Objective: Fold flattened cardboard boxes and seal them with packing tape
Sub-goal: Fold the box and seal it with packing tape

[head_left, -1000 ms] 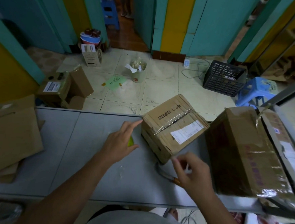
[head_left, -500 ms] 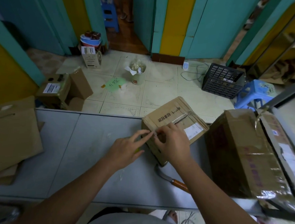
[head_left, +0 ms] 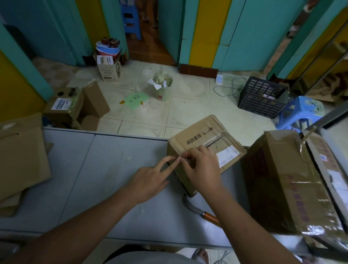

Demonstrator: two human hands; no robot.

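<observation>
A small folded cardboard box (head_left: 197, 136) with printed characters and a white label stands tilted on the grey table (head_left: 107, 178). A shiny strip of clear packing tape (head_left: 215, 140) runs across its top. My left hand (head_left: 151, 178) and my right hand (head_left: 202, 170) meet at the box's near-left top edge. Thumb and forefinger of each hand pinch the tape's end there, fingertips touching. My right hand covers the box's near corner.
A knife with an orange handle (head_left: 203, 213) lies on the table by the box's near side. A large taped box (head_left: 290, 186) stands on the right. Flattened cardboard (head_left: 12, 160) is stacked at the left. Boxes, a black crate (head_left: 260, 97) and a blue stool (head_left: 297, 113) sit on the floor beyond.
My right hand rose from beside the knife to the box's near-left edge. My left hand moved right to meet it, and both now pinch there.
</observation>
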